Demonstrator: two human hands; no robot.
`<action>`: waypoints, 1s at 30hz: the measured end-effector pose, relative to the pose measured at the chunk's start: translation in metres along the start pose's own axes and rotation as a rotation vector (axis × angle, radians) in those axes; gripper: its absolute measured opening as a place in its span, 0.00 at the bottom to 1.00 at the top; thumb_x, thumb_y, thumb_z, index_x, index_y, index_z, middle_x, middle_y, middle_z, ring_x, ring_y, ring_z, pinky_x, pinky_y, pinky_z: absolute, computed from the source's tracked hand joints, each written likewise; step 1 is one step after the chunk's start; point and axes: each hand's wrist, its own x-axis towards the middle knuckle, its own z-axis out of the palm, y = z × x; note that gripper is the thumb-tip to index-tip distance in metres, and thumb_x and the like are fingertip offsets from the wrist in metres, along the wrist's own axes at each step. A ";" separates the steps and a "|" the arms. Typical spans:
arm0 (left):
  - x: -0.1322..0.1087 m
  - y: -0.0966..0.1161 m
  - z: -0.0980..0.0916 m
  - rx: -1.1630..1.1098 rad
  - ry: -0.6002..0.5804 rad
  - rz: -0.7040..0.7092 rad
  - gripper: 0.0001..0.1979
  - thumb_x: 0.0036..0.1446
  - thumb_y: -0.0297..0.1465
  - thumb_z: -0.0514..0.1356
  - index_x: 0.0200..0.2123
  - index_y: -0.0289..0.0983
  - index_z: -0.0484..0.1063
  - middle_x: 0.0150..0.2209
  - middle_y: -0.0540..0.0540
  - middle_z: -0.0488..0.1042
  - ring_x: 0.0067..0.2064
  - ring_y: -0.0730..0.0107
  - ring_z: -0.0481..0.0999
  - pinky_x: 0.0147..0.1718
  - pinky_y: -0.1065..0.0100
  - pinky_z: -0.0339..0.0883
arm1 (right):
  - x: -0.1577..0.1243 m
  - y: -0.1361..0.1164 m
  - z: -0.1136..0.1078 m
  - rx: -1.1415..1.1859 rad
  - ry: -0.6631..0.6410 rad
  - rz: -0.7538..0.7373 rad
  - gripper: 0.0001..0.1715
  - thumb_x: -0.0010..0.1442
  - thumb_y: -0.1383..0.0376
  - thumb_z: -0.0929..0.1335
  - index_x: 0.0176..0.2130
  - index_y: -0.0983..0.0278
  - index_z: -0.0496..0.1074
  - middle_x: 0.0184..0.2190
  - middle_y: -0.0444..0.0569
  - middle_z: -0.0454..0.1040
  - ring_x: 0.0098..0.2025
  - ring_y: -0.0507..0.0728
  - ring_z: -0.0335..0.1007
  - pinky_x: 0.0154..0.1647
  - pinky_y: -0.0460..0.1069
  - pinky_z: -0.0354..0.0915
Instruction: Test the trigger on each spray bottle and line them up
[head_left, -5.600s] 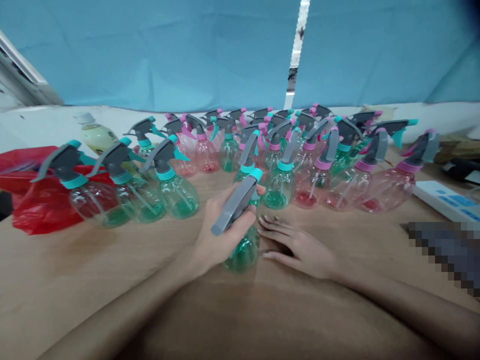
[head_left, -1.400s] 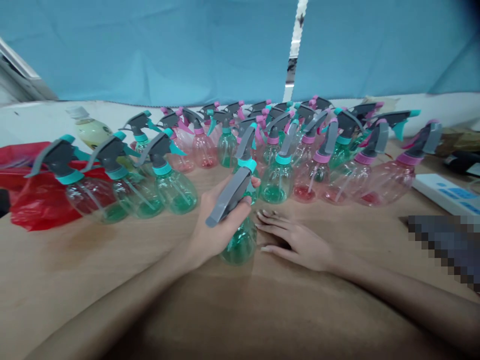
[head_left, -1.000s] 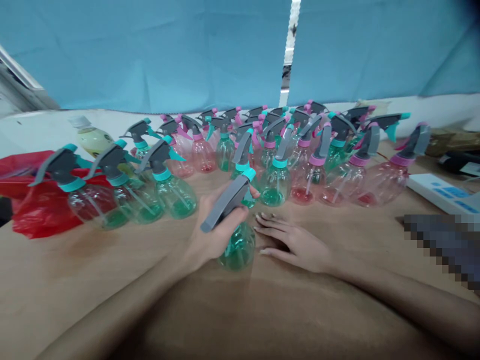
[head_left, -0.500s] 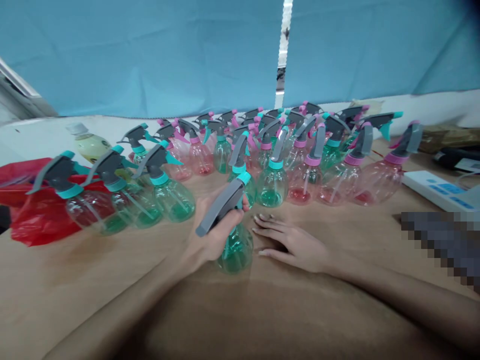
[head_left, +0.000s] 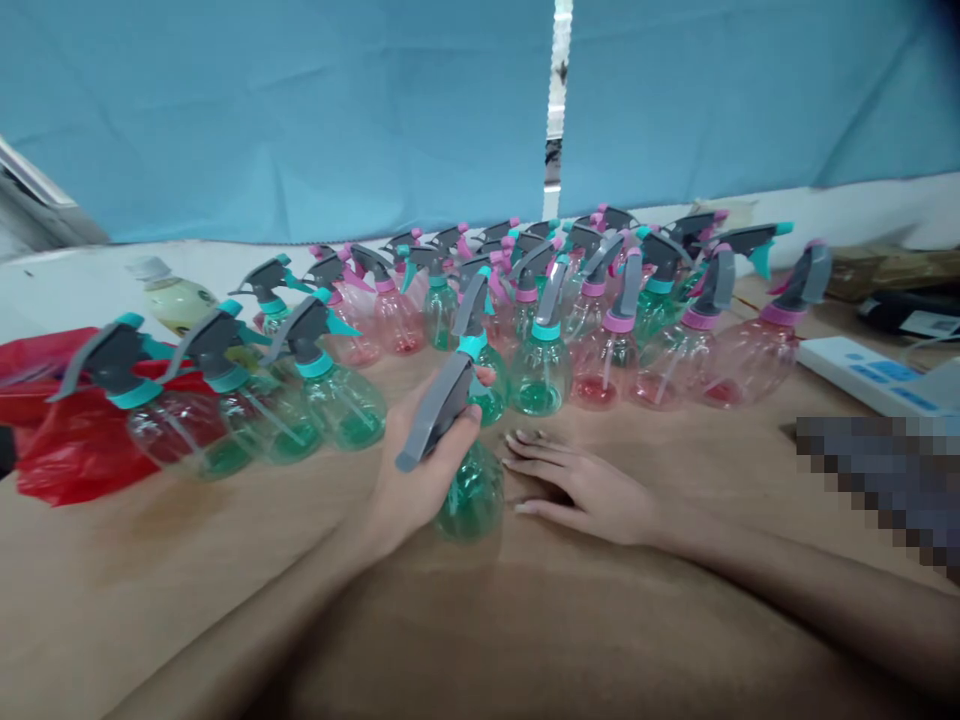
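Observation:
My left hand [head_left: 427, 460] is wrapped round the neck and sprayer head of a green spray bottle [head_left: 471, 500], which stands on the wooden table [head_left: 585, 610] with green liquid inside. Its grey lever slants down to the left over the hand. My right hand [head_left: 585, 485] rests on the table right of that bottle, fingers spread and holding nothing. Just beyond it stand another green bottle [head_left: 540, 375] and a pink bottle [head_left: 598, 375]. Several more green and pink bottles crowd behind. Left of my left hand is a green bottle [head_left: 345, 405] in a row.
A red plastic bag [head_left: 67, 440] lies at the left edge, with a pale capped bottle [head_left: 176, 300] behind it. At the right are a white power strip [head_left: 862, 375] and a black object [head_left: 907, 318]. A blue sheet [head_left: 420, 120] hangs behind.
The view has shifted slightly. My left hand has turned a little on the sprayer head, and its fingers sit differently near the nozzle. My right hand has stayed in place.

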 end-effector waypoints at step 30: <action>0.000 0.002 -0.002 -0.014 -0.030 0.000 0.11 0.60 0.33 0.55 0.46 0.45 0.69 0.33 0.52 0.73 0.36 0.67 0.73 0.38 0.65 0.65 | 0.001 -0.001 0.000 0.007 0.000 -0.005 0.34 0.64 0.49 0.60 0.62 0.64 0.58 0.64 0.51 0.54 0.66 0.59 0.45 0.66 0.59 0.47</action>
